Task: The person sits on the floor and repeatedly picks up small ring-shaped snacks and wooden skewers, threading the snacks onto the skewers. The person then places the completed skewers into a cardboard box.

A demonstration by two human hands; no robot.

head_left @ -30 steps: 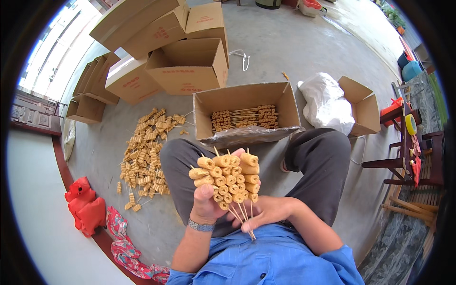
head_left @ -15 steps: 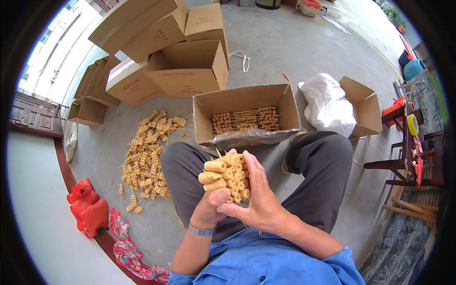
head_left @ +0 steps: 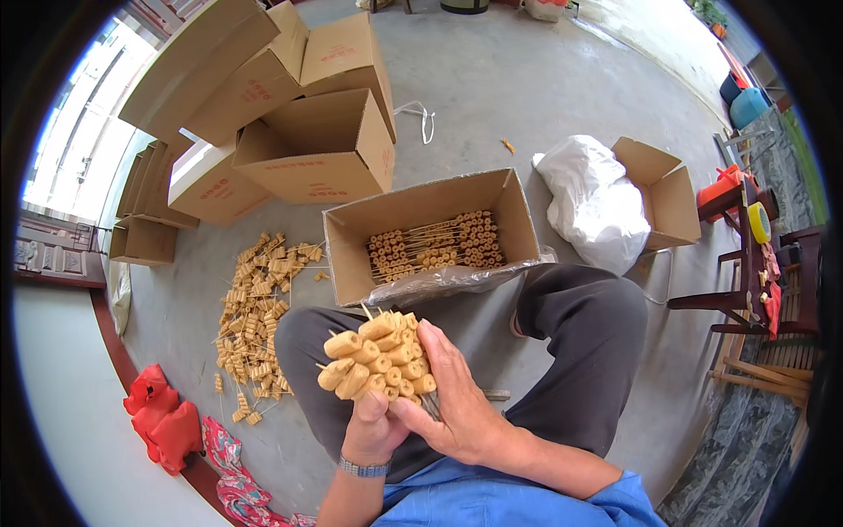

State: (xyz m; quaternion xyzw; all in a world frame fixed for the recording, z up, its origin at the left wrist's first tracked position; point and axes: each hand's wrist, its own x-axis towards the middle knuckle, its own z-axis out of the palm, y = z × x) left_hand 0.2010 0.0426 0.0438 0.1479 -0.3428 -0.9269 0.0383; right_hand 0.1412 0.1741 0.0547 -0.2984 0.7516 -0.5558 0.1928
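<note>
Between my two hands is a bundle of skewers [head_left: 383, 355] with tan, roll-shaped pieces on their ends, held above my lap. My left hand [head_left: 372, 430] grips the bundle from below, thumb against the lower rolls. Pressed along its right side is my right hand [head_left: 457, 400], fingers up and thumb across the bottom. In front of my knees stands an open cardboard box [head_left: 351, 263] with a plastic liner. Inside it, similar skewers [head_left: 436, 241] lie in rows. A loose pile of more skewers [head_left: 255, 325] is on the floor to the left.
Several cardboard boxes [head_left: 303, 176] are stacked at the far left. A white sack [head_left: 593, 202] and another open box [head_left: 663, 193] stand right of the lined box. A dark wooden stool [head_left: 746, 263] with yellow tape [head_left: 759, 223] is at the right. Red bags [head_left: 164, 420] lie at the left wall.
The bundle has shifted left in the picture and tilted, showing more roll ends. Both hands still hold it. The whole view has turned slightly.
</note>
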